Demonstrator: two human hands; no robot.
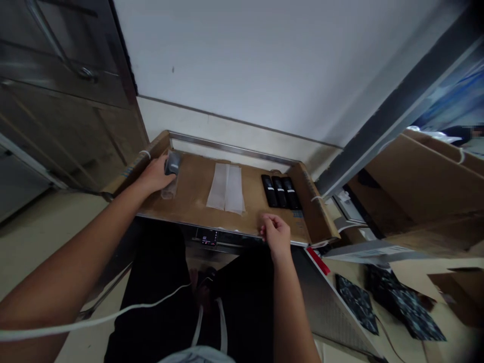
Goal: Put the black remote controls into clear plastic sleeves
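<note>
At the left end of the cardboard-lined tray point(189, 201), my left hand point(154, 175) is closed round a dark object in a clear plastic bag point(173, 166). More clear plastic lies below that hand. Translucent flat bags point(226, 189) lie side by side in the middle of the cardboard. Toward the right end, three slim black objects with white labels point(280, 190) stand in a row, close together; their exact kind is unclear. My right hand point(276, 233) hovers by the tray's front edge, below the black objects, with its fingers curled in and nothing visible in them.
A folded cardboard side wall point(319, 204) bounds the tray on the right. A phone-like screen point(209, 237) sits under the front edge. A white cable point(124, 311) crosses my lap. To the right are a large carton point(427, 186) and dark patterned packs point(401, 302).
</note>
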